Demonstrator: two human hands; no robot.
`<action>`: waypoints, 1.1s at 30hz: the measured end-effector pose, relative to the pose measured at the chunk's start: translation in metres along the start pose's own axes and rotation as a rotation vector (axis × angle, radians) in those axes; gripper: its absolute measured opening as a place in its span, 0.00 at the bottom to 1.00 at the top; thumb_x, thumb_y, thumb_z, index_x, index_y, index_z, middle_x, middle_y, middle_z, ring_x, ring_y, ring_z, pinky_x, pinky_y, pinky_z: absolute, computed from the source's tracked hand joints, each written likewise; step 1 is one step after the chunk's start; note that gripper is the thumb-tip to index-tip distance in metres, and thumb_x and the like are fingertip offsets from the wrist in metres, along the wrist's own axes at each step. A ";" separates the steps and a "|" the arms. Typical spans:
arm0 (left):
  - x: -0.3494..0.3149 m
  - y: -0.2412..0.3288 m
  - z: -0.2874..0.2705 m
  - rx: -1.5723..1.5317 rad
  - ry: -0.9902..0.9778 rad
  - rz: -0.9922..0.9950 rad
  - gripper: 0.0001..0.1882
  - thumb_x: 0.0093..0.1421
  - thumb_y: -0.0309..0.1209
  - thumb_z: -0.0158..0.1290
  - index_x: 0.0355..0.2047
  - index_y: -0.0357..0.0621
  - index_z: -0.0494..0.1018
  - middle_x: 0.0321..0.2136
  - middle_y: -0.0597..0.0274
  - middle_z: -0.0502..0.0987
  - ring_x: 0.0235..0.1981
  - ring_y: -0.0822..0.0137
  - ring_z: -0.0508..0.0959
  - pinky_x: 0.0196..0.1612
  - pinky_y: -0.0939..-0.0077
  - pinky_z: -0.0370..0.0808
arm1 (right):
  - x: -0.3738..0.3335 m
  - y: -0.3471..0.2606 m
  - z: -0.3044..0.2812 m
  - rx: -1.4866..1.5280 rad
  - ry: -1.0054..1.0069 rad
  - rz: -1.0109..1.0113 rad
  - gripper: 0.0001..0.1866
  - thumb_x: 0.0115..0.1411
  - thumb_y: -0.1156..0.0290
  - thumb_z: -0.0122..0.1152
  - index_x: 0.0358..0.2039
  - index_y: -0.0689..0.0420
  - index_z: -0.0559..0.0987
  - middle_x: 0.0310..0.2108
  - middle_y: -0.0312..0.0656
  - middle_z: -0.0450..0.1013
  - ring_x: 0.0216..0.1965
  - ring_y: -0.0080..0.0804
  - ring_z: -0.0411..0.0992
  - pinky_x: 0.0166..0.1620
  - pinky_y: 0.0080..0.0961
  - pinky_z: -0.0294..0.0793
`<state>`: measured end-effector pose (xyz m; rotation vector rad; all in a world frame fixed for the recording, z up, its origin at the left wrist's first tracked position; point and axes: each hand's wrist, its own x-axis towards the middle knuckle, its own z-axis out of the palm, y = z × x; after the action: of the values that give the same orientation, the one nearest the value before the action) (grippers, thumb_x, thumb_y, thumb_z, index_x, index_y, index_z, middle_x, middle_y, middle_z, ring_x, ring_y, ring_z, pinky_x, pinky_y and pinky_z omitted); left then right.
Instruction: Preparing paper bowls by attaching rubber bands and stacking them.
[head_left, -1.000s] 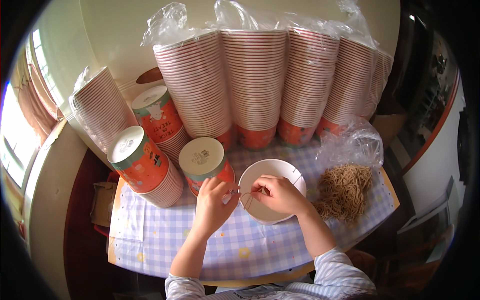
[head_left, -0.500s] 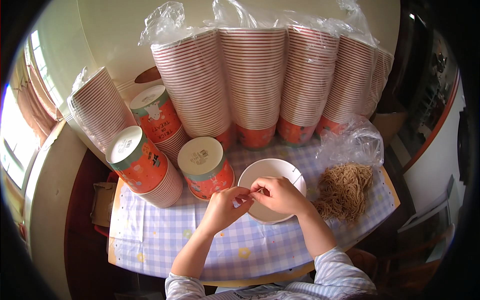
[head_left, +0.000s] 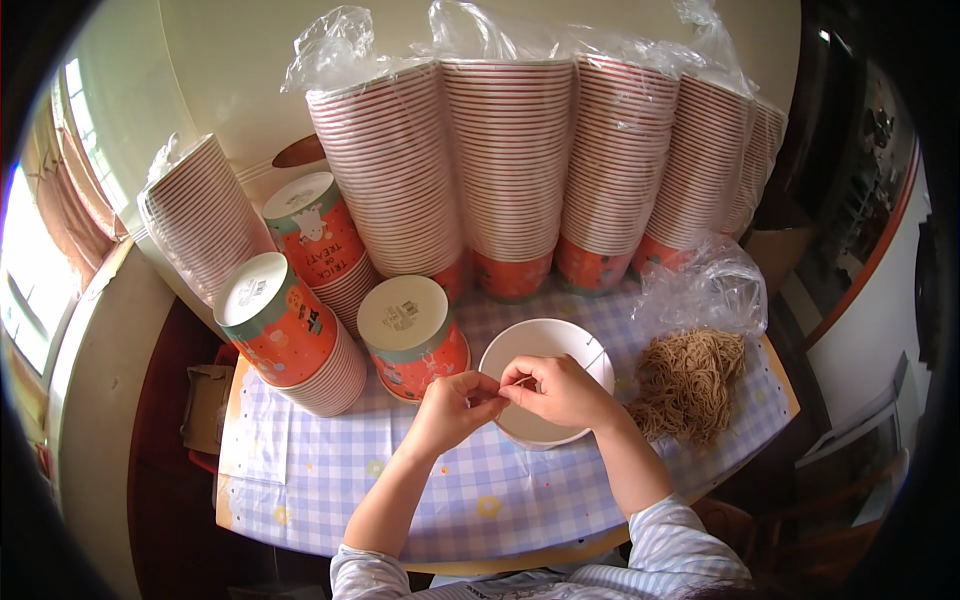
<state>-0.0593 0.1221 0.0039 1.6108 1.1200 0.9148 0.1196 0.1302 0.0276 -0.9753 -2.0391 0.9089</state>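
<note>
White paper bucket (head_left: 540,342) stands open end up on the checked tablecloth (head_left: 390,500), mid-table, both hands at its 9 o'clock rim. Left hand (head_left: 452,408): thumb and forefinger pressed together, pinching what looks like the thin cord. Right hand (head_left: 558,388): same tight pinch, tips meeting the left's, knuckles over the bucket's mouth; the bit between the tips is mostly hidden. Cord (head_left: 601,352) shows clearly at the bucket's 2 o'clock side, with a short end by the rim and a length running down inside. Progress, as judged: the 2 o'clock side looks done, the 9 o'clock side looks in hand and unfinished; can't tell whether it's through the wall there. Plenty left by the look of it: loose tan cord pile (head_left: 692,385) at 3 o'clock, crumpled clear plastic bag (head_left: 705,290) at 2 o'clock, tall bagged bucket stacks (head_left: 508,165) from 11 to 1 o'clock. Upturned orange buckets (head_left: 425,368) sit at 9 to 10 o'clock; can't tell if those carry cords.
</note>
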 end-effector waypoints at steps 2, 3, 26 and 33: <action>-0.001 0.001 -0.001 -0.002 0.005 0.004 0.09 0.48 0.26 0.57 0.30 0.36 0.75 0.22 0.62 0.76 0.23 0.78 0.74 0.27 0.82 0.71 | 0.000 0.001 0.000 0.023 -0.002 -0.010 0.05 0.52 0.74 0.58 0.28 0.62 0.74 0.25 0.40 0.74 0.27 0.25 0.73 0.30 0.20 0.71; -0.001 0.003 -0.002 0.109 0.023 0.035 0.10 0.48 0.28 0.57 0.30 0.37 0.75 0.22 0.62 0.76 0.22 0.77 0.73 0.27 0.81 0.71 | 0.000 0.001 -0.001 0.023 -0.002 -0.009 0.05 0.52 0.74 0.58 0.28 0.62 0.74 0.25 0.40 0.74 0.27 0.25 0.73 0.30 0.20 0.71; 0.002 -0.007 0.002 0.091 -0.005 0.021 0.09 0.48 0.26 0.57 0.31 0.36 0.75 0.22 0.63 0.77 0.21 0.80 0.71 0.25 0.83 0.70 | 0.000 0.000 -0.003 -0.011 -0.040 0.046 0.05 0.52 0.74 0.58 0.27 0.62 0.73 0.24 0.38 0.73 0.27 0.22 0.72 0.30 0.20 0.71; 0.005 -0.007 -0.005 -0.223 -0.113 -0.062 0.07 0.51 0.23 0.55 0.31 0.32 0.73 0.26 0.61 0.77 0.29 0.76 0.76 0.33 0.84 0.73 | 0.000 0.006 -0.012 0.007 -0.102 0.012 0.09 0.51 0.77 0.57 0.33 0.59 0.70 0.28 0.35 0.71 0.26 0.19 0.70 0.28 0.18 0.69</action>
<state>-0.0643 0.1290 -0.0014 1.4201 0.9492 0.8646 0.1318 0.1364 0.0293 -0.9558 -2.1158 0.9890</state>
